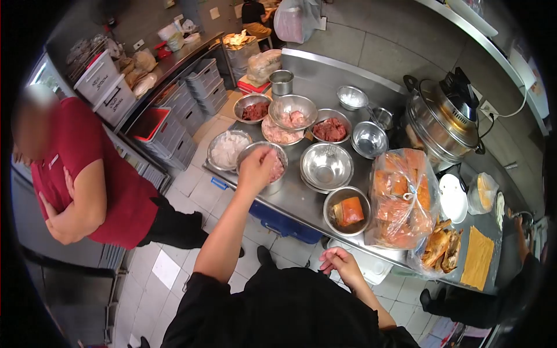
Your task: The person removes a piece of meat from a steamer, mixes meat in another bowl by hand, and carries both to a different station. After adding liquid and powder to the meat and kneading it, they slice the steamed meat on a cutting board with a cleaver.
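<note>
Stainless-steel tabletop (301, 200) in a tiled commercial kitchen, crowded with round metal bowls, seen from above the person at work. That person's left hand (258, 168) reaches forward into a deep round steel bowl of pale pink minced meat (272, 168), fingers bunched downward on the meat as if pinching a portion; whether anything is actually gripped cannot be told. The right hand (342, 264) hangs loosely curled and empty below the tabletop's near edge, touching nothing.

Just left of the reaching hand sits a shallow steel bowl of white pieces (228, 148). Just right of it stands a stack of empty polished steel bowls (326, 167). Beyond the hand lie a bowl of dark red meat (253, 109), a bowl of pink meat chunks (292, 116) and another bowl of red mince (331, 127). Nearer the right hand, a steel bowl holding an orange block (347, 211) sits beside a tied clear plastic bag of orange-brown food (403, 197).

The mince looks soft, wet and sticky, likely to cling to fingers and slump apart, so it would best be scooped from beneath with cupped fingers. The bowl itself is rigid, smooth-sided and probably slippery with grease; its rolled rim offers the surest hold.

A person in a red shirt (87, 185) stands well left of the hand, arms folded.
</note>
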`<state>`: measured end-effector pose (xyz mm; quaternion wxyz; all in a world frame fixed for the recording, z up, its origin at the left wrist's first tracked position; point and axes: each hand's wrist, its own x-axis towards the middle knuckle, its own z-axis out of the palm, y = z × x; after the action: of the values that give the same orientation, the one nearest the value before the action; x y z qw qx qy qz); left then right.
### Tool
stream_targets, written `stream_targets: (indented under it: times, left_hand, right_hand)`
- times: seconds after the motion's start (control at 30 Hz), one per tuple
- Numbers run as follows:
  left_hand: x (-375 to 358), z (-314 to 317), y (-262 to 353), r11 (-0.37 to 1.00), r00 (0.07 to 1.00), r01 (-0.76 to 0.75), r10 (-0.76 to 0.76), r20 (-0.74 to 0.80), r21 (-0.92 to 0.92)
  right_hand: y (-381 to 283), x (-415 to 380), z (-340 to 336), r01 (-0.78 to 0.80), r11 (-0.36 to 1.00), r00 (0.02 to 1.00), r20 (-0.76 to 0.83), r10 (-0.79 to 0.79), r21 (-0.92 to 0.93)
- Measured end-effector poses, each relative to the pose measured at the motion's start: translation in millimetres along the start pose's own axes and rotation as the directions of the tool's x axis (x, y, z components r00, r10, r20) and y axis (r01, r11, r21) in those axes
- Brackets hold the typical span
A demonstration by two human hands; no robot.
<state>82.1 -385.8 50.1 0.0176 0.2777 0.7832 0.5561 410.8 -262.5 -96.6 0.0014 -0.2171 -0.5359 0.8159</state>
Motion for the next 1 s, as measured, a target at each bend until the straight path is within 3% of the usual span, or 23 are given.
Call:
stream_targets:
  times: [0.07, 0.13, 0.2, 0.27, 0.33, 0.4, 0.43, 0.47, 0.53, 0.6, 0.63, 0.7, 0.77, 0.8, 0.87, 1.0]
  left_hand:
    - [69, 3, -45, 0.996, 0.997, -0.021, 0.027, -0.074, 0.082]
    - [124, 5, -59, 0.995, 0.997, -0.017, 0.024, -0.072, 0.098]
    - [167, 10, -56, 0.916, 0.917, 0.383, -0.392, 0.068, 0.123]
    - [219, 39, -121, 0.936, 0.926, 0.319, -0.341, 0.162, 0.150]
    - [235, 44, -127, 0.950, 0.921, 0.253, -0.295, 0.255, 0.186]
    - [245, 50, -127, 0.958, 0.962, 0.183, -0.221, 0.160, 0.219]
    - [256, 56, -137, 0.973, 0.969, 0.189, -0.207, 0.133, 0.132]
    - [264, 55, -151, 0.971, 0.968, 0.198, -0.215, 0.130, 0.135]
    - [255, 18, -99, 0.969, 0.956, 0.232, -0.243, 0.162, 0.080]
    - [246, -22, -66, 0.939, 0.950, 0.282, -0.245, 0.193, -0.198]
    - [242, -42, -48, 0.922, 0.943, 0.306, -0.260, 0.208, -0.236]
    - [236, -75, -31, 0.928, 0.974, 0.216, -0.181, 0.138, -0.305]
    - [222, -102, -17, 0.943, 0.984, 0.172, -0.176, 0.011, -0.285]
    - [217, -113, -19, 0.946, 0.981, 0.183, -0.194, -0.017, -0.269]
    - [205, -132, -25, 0.950, 0.977, 0.189, -0.208, -0.051, -0.249]
    - [178, -155, -59, 0.939, 0.955, 0.217, -0.261, -0.142, -0.265]
  right_hand:
    - [-21, 16, 35, 0.030, 0.998, 1.000, -0.003, -0.030, -0.054]
    - [-39, 34, 74, 0.180, 0.971, 0.984, 0.016, -0.179, -0.158]
    - [-51, 54, 105, 0.170, 0.967, 0.985, -0.004, -0.174, -0.192]
    - [-66, 70, 132, 0.195, 0.949, 0.980, 0.015, -0.198, -0.249]
    - [-78, 87, 142, 0.170, 0.945, 0.983, -0.015, -0.181, -0.281]
    - [-90, 108, 138, 0.241, 0.807, 0.953, -0.024, -0.301, -0.538]
    - [-104, 119, 136, 0.274, 0.706, 0.911, -0.059, -0.408, -0.653]
    - [-111, 136, 128, 0.281, 0.664, 0.886, -0.079, -0.457, -0.693]
    - [-135, 178, 114, 0.370, 0.603, 0.822, -0.054, -0.567, -0.707]
    - [-172, 221, 115, 0.350, 0.477, 0.776, -0.036, -0.630, -0.806]
    - [-183, 249, 111, 0.381, 0.300, 0.713, 0.071, -0.697, -0.874]
    - [-208, 301, 122, 0.435, 0.036, 0.563, 0.240, -0.791, -0.900]
    - [-225, 351, 137, 0.347, -0.136, 0.578, 0.326, -0.748, -0.928]
    - [-226, 378, 146, 0.354, -0.130, 0.572, 0.325, -0.753, -0.926]
    - [-228, 420, 159, 0.166, -0.181, 0.817, 0.237, -0.525, -0.970]
    - [-239, 430, 164, 0.117, -0.080, 0.912, 0.139, -0.386, -0.990]
